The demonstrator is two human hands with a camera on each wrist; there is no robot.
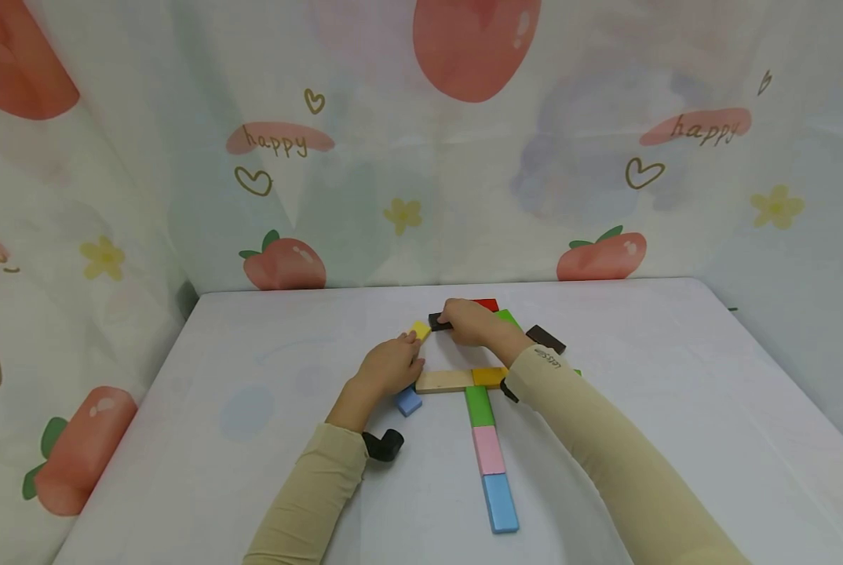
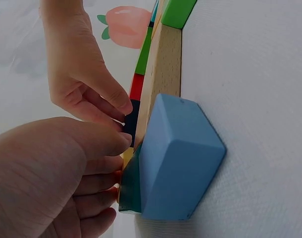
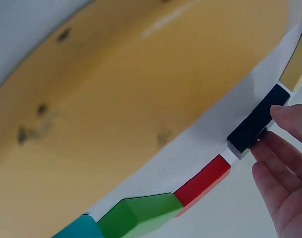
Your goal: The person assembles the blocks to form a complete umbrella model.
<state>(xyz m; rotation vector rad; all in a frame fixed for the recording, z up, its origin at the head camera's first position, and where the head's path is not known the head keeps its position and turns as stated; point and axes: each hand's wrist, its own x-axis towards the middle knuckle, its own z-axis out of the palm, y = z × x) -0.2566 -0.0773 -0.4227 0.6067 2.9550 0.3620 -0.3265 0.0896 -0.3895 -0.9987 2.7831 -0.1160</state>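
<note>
My right hand [image 1: 467, 322] pinches a black block [image 3: 260, 120] between thumb and fingers, at the far curve of a block outline on the table. My left hand [image 1: 392, 365] lies close by, its fingertips touching the edge of a yellow block [image 1: 421, 330]. A dark green block [image 2: 132, 186] shows beside the left fingers in the left wrist view, next to a light blue block [image 2: 178, 153]. Past the black block, a red block [image 3: 203, 181] and a green block [image 3: 141, 213] continue the curve. The left palm hides part of the row.
A wooden plank [image 1: 444, 382] and an orange block [image 1: 488, 377] cross the figure. Below them run green [image 1: 479, 406], pink [image 1: 488, 450] and light blue [image 1: 500, 503] blocks. A dark brown block [image 1: 545, 339] lies right of the right wrist. A patterned cloth [image 1: 421, 157] hangs behind the table.
</note>
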